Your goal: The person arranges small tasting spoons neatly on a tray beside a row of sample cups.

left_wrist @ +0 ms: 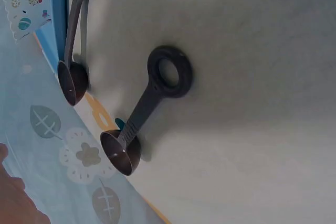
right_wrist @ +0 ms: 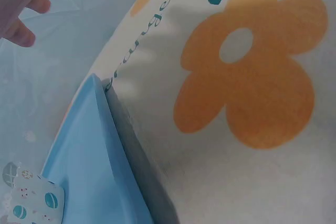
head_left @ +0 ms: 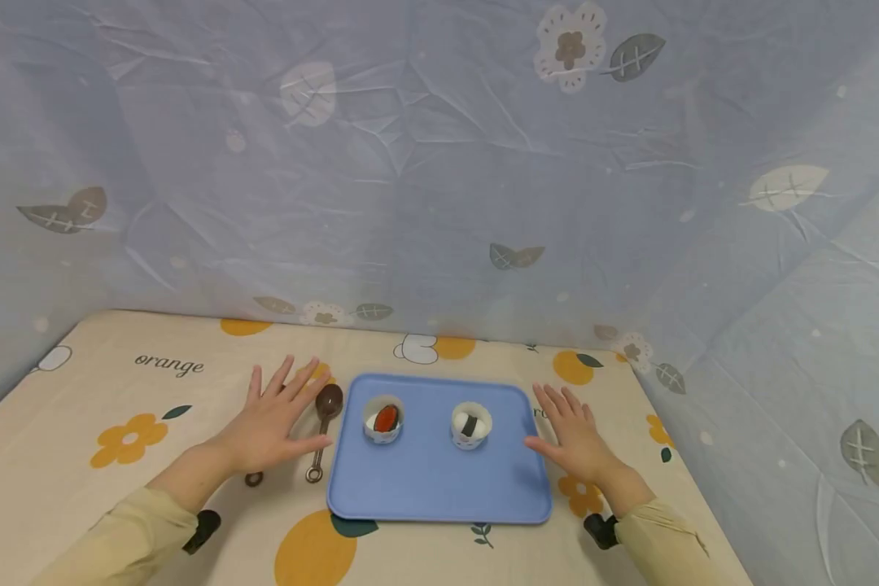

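Note:
My left hand [head_left: 269, 419] hovers with spread fingers over two brown measuring spoons, left of the blue tray [head_left: 439, 492]. One measuring spoon [head_left: 328, 403] lies beside the tray's left edge. The other measuring spoon [left_wrist: 142, 111] is mostly hidden under the hand in the head view, but shows whole in the left wrist view. My right hand [head_left: 575, 439], fingers extended and holding nothing, is at the tray's right edge. On the tray stand two small paper cups: the left cup [head_left: 383, 437] has a red-topped sushi piece [head_left: 386, 418], the right cup [head_left: 469, 441] a white piece with a black band [head_left: 470, 426].
A cream tablecloth [head_left: 212, 529] printed with oranges and flowers covers the table. Blue-grey patterned cloth [head_left: 439, 203] hangs behind the table and along its sides. Dark wrist bands [head_left: 203, 531] sit by the sleeves.

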### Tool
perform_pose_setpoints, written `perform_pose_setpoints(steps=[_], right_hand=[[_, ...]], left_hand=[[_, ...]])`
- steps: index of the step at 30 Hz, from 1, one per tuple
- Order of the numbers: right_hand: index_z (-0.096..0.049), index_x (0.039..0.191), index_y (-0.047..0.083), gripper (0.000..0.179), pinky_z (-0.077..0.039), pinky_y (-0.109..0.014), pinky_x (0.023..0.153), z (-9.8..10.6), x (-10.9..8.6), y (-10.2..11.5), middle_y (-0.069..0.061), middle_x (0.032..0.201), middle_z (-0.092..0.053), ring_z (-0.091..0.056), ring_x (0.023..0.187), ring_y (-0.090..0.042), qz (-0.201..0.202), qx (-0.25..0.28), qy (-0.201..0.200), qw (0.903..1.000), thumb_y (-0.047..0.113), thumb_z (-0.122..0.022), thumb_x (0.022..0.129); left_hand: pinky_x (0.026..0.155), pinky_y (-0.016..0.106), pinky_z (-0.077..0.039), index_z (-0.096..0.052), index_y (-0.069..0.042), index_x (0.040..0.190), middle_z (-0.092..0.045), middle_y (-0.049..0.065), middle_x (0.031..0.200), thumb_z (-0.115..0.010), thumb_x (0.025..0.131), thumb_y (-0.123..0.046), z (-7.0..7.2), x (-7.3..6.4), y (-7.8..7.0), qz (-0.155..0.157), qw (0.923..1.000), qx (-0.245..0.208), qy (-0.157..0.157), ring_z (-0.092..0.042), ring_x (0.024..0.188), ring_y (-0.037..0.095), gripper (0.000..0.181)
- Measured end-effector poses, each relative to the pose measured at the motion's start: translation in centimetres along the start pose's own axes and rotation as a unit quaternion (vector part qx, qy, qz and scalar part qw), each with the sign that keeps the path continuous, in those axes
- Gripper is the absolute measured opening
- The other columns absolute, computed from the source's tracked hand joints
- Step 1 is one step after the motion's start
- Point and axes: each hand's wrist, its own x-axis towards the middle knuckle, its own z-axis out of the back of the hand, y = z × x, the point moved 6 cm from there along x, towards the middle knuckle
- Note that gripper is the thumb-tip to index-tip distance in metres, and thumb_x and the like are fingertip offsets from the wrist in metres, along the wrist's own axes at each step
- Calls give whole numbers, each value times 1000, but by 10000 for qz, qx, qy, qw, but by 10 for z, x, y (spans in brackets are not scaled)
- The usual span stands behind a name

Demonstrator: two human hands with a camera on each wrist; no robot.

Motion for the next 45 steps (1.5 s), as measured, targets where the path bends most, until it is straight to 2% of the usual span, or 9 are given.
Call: perform_pose_setpoints(steps=[7,14,21,25,29,38,40,43,45], right_hand=[[-18,149,15,79,-30,-65,104,-8,2,-1,-19,147,-35,-33,132,-44,-110,26,252,9996,48,-56,88],[-14,150,18,77,-19,-68,108,-16,3,-4,-21,150,-28,-23,137,-47,-656,548,727,9937,50,-51,90],[-14,150,18,76,-20,-65,110,-22,4,-8,-19,152,-25,-20,140,-44,-1113,888,952,9852,51,-49,91],[-14,150,16,77,-28,-62,108,-23,5,-7,-22,149,-29,-33,134,-43,-1272,977,887,9831,50,-49,91],[-16,149,10,77,-41,-55,101,-22,6,-5,-23,139,-43,-50,120,-37,-1425,932,766,9824,49,-50,91],[-25,145,1,79,-47,-49,96,-25,7,-7,-21,131,-51,-54,114,-32,-1722,1139,836,9749,55,-44,91],[-27,144,-1,79,-49,-48,94,-26,7,-8,-22,132,-50,-55,113,-32,-1772,1189,843,9733,55,-45,91],[-29,143,-2,78,-54,-44,86,-28,6,-7,-25,134,-47,-55,112,-34,-1916,1405,870,9675,54,-46,91],[-29,142,-4,78,-57,-42,77,-29,5,-7,-28,136,-44,-56,111,-36,-2000,1607,878,9625,53,-47,91]], left_hand=[[106,72,-3,-25,-12,147,-23,17,153,-56,84,-57,-6,3,-1,154,9999,-55,8,-12,140,45,83],[106,67,-20,-34,-8,143,-35,17,147,-55,86,-52,-7,5,-3,373,9992,-63,-154,-28,135,42,75],[100,57,-38,-43,0,135,-46,23,137,-47,91,-54,-6,6,0,845,9942,-656,-121,-42,126,43,69],[99,58,-39,-39,4,137,-43,26,139,-41,92,-57,-9,7,3,1216,9869,-1043,157,-40,127,45,77],[99,57,-40,-36,7,138,-41,27,140,-39,92,-59,-11,8,6,1481,9772,-1483,340,-42,126,44,80],[93,51,-46,-36,11,136,-49,29,132,-33,94,-58,-15,8,11,2036,9576,-1949,590,-52,117,41,80],[90,49,-48,-40,12,132,-54,29,125,-33,94,-58,-16,7,13,2194,9535,-1970,616,-54,113,41,79],[71,38,-51,-52,11,117,-64,23,100,-34,94,-56,-19,7,15,2394,9457,-2099,661,-61,87,31,72],[59,30,-45,-56,9,105,-62,14,78,-37,95,-51,-23,7,16,2497,9387,-2269,702,-56,68,21,64]])
